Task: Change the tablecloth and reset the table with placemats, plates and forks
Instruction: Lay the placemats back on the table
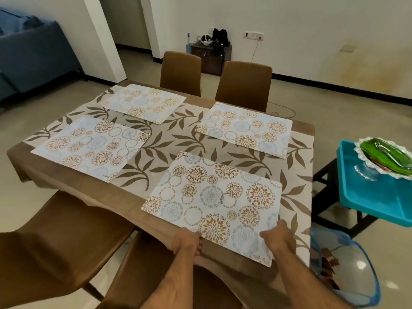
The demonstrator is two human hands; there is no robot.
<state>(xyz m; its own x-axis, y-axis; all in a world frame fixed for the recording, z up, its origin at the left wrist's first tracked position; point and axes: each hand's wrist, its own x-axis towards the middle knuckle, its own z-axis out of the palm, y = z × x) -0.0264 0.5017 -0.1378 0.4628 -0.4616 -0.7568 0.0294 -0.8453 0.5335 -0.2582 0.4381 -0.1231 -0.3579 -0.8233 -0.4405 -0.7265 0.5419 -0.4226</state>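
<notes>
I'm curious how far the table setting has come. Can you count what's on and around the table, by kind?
Placemats: 4
Tablecloth: 1
Chairs: 4
Plates on the table: 0
Forks on the table: 0
Total: 9

Left hand and right hand hold the nearest placemat.

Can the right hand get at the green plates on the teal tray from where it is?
Probably yes. The right hand grips the near placemat; the green plates sit uncovered on the teal tray just off the table's right edge, nothing between.
</notes>
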